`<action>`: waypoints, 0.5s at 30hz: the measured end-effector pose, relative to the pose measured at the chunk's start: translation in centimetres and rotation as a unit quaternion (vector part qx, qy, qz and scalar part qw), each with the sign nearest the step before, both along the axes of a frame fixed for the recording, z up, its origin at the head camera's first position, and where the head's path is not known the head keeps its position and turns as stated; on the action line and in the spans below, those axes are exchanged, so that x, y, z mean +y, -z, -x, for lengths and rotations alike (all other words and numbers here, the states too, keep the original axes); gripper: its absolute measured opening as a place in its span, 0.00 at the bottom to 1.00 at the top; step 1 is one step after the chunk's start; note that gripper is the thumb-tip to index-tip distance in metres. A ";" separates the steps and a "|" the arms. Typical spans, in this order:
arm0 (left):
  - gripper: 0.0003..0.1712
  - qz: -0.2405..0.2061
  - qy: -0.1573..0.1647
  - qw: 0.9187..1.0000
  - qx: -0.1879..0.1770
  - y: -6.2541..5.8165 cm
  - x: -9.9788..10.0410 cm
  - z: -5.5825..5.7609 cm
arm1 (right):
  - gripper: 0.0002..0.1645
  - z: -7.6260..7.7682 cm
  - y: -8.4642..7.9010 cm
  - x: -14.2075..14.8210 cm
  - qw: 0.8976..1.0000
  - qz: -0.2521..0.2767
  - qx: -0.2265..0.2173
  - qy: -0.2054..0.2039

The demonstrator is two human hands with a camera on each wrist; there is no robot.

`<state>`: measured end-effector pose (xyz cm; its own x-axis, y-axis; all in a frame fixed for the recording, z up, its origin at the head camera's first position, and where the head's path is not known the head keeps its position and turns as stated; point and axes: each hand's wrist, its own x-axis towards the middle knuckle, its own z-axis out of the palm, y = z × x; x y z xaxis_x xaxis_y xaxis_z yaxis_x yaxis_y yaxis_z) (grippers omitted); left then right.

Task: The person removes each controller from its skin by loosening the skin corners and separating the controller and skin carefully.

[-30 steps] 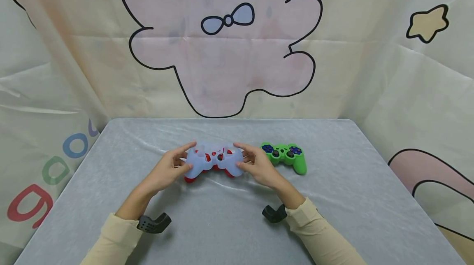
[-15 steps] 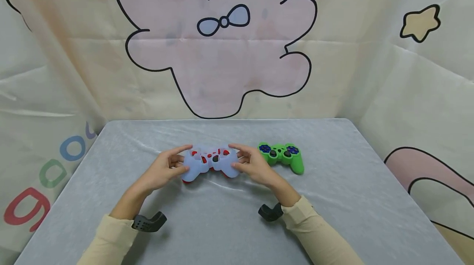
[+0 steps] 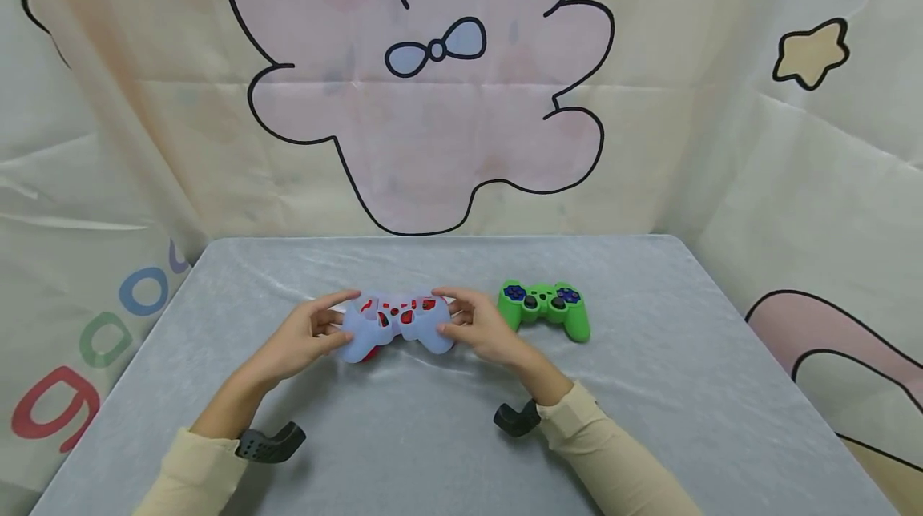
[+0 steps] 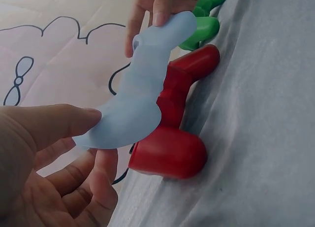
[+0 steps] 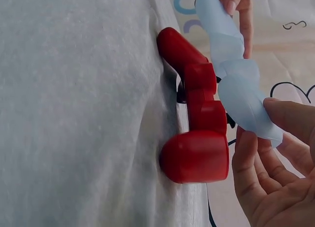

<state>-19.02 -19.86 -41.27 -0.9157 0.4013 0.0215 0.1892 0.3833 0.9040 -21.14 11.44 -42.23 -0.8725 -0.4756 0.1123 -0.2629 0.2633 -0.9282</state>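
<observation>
A translucent pale blue controller cover is held between my two hands in the head view. My left hand pinches its left end between thumb and fingers, and my right hand pinches the right end. Just beneath the cover lies a red game controller on the cloth. From above it is mostly hidden, with red showing through the cover's holes and below its left handle. In the right wrist view, dark parts of the controller's face appear in a narrow gap between the cover and the red body.
A green game controller with blue button pads lies right of my right hand. Grey cloth covers the table. Behind the table hangs a printed curtain, and similar fabric is at both sides. Each wrist carries a dark camera mount.
Both hands have shifted slightly left and toward the person with the cover. Less red now shows below the right handle. The head view has also moved a little. The grip stays the same.
</observation>
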 end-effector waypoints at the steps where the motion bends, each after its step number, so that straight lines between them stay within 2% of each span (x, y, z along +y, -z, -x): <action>1: 0.37 0.000 0.002 1.000 0.001 0.1 -0.1 -0.1 | 0.33 -0.1 0.1 -0.1 1.000 0.004 -0.002 -0.003; 8: 0.37 0.002 -0.002 1.000 0.002 0.2 -1.1 -0.7 | 0.34 -0.4 0.0 -0.9 1.000 0.005 -0.014 0.000; 15: 0.37 0.005 -0.003 1.000 0.013 -0.4 -2.2 -1.2 | 0.33 -0.5 -0.4 -2.1 1.000 0.016 -0.006 -0.008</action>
<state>-17.80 -22.09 -40.91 -0.9174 0.3958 0.0407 0.2096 0.3940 0.8949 -20.68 9.38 -41.78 -0.8666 -0.4849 0.1183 -0.2562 0.2288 -0.9391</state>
